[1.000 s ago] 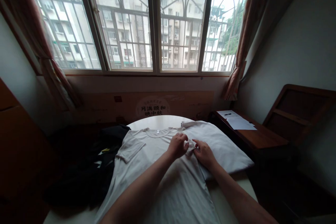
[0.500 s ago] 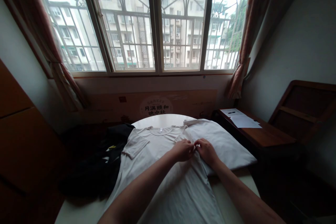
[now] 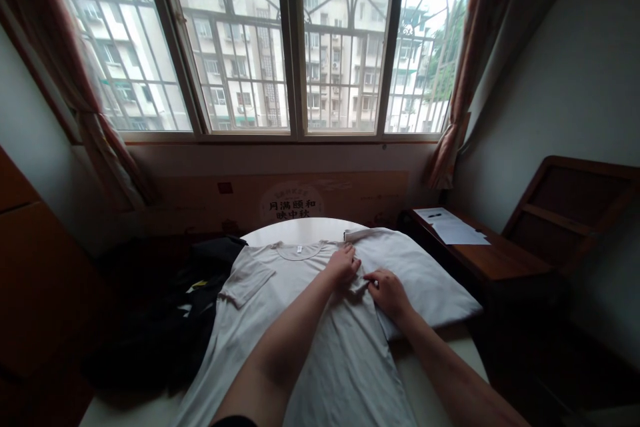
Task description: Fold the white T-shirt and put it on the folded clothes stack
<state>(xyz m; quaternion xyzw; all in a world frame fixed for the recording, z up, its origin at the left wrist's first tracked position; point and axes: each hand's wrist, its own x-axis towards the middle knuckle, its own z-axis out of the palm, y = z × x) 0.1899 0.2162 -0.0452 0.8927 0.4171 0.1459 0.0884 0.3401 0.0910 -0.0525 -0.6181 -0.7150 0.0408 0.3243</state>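
A light-coloured T-shirt [image 3: 300, 293] lies spread out with its collar at the far end and a small label inside the neck. Its left-side sleeve rests on the shirt's front. My left hand [image 3: 344, 264] lies on the shirt by the right shoulder, fingers stretched out over the cloth. Closer to me and to the right, my right hand [image 3: 390, 291] is closed, its thumb and forefinger pinching the edge of the right sleeve. Beside the shirt, partly beneath my right hand, is a folded white cloth item [image 3: 425, 273].
The shirt lies on a round white table [image 3: 310, 225]. Dark clothes [image 3: 150, 320] are heaped at its left edge. On the right stands a wooden side table [image 3: 515, 263] with papers [image 3: 457, 227] and a pen, beside a wooden chair back [image 3: 565, 213]. A barred window [image 3: 295, 80] is ahead.
My left hand has moved away from my right hand, up toward the shoulder, and its fingers have spread onto the cloth. My right hand stays at the sleeve edge. The view has shifted slightly.
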